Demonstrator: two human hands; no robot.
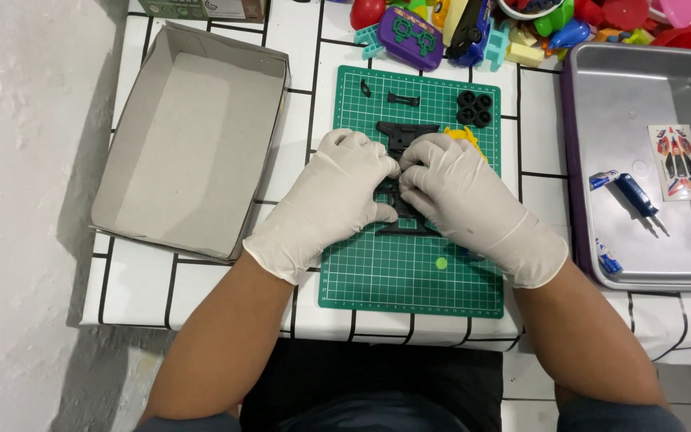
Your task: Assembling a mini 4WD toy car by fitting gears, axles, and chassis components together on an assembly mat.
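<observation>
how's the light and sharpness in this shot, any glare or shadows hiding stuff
Head view: even, soft light and sharp focus across the green cutting mat; mild sheen on the metal tray, no blown-out glare; the cardboard box throws a soft shadow to its left; the gloved left hand and right hand cover most of the black plastic part; toys at the top edge are cropped.

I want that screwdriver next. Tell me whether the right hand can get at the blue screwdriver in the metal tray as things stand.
Probably yes. The blue screwdriver lies uncovered in the open metal tray, just beside the right hand, with nothing between but the tray's low rim. That hand is now on the black plastic chassis, though.
</observation>
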